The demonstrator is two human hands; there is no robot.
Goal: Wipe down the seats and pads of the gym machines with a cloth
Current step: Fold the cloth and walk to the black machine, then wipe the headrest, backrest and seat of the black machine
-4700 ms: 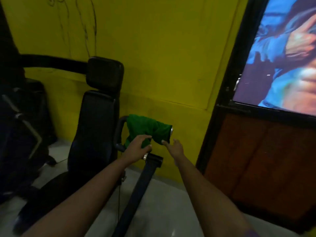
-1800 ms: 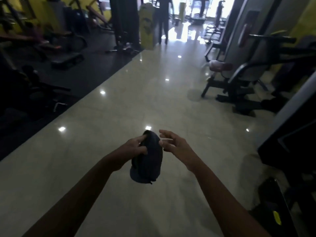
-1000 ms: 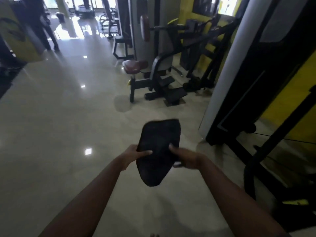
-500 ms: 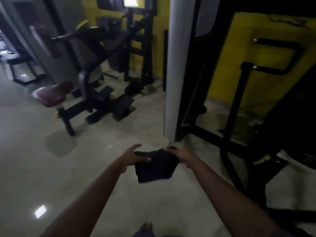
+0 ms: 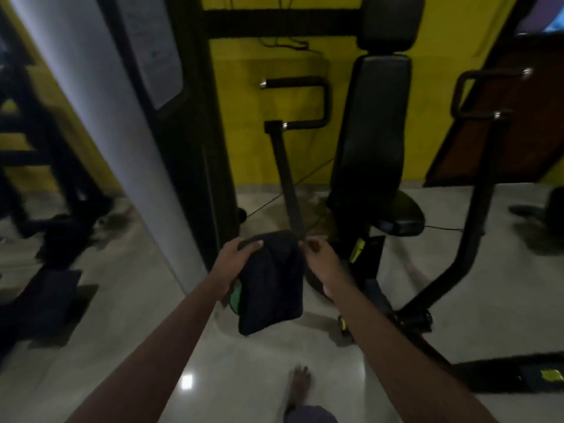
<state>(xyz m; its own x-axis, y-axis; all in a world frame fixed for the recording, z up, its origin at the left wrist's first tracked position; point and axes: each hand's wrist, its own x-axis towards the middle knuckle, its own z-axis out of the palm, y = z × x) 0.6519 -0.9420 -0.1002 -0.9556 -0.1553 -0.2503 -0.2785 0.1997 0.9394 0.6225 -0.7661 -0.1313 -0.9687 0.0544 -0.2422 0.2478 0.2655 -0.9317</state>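
The cloth [image 5: 271, 288], dark and folded w/ a bit of green showing at its lower left edge, hung in the air at the lower centre of the frame, held up btw. the two hands and touching no machine. The left hand [image 5: 236, 257] gripped its upper left corner, fingers pressed together and curled over the top fold. The right hand [image 5: 320, 264] seemed to pinch the upper right corner w/ thumb and fingertips, though blur made this not fully sure. Behind, in the upper right-centre, stood one machine w/ a long black back pad [image 5: 375, 132], a head pad [image 5: 390, 22] above it and a small seat [image 5: 403, 215] below, all well apart from the cloth. No wet mark or shine told if these pads were wiped, so that could not be judged. Prob. the person was only arranging the cloth, i.e. a step btw. wipes. Wiping this machine's seat and pads, and maybe the dark equipment [image 5: 45, 184] at the left edge, looked like work remaining.
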